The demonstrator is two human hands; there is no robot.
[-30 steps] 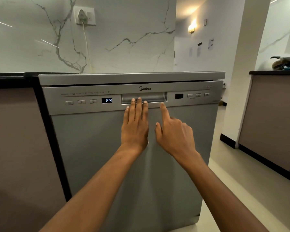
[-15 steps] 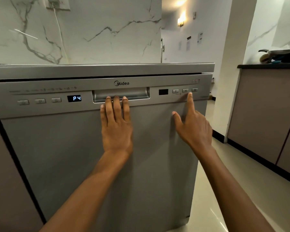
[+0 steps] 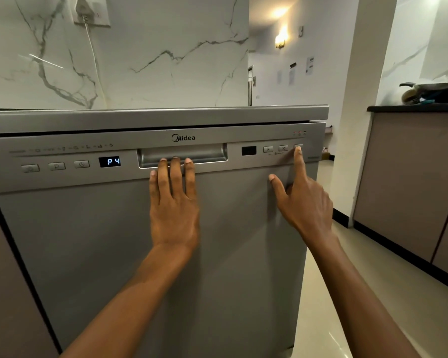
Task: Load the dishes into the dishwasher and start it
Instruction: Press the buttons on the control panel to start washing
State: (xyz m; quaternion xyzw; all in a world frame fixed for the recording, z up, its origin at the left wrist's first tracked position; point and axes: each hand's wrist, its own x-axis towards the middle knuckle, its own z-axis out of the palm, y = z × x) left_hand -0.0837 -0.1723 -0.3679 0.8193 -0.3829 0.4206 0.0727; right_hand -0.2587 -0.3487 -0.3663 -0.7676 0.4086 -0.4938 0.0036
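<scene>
Left grip [image 3: 175, 210] flat, holding nothing: my straight fingers press the dishwasher [image 3: 114, 254] door just under its handle recess [image 3: 183, 155]. Right grip [image 3: 305, 200] grasps nothing either, index tip on the end button [image 3: 298, 146], up-right of the left. Door shut, display [image 3: 110, 161] reads P4 — loading looks done, start unconfirmed.

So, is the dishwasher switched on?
On: its display shows a lit P4. Whether a wash is running, cannot tell; the right hand has a finger at the rightmost button.
</scene>
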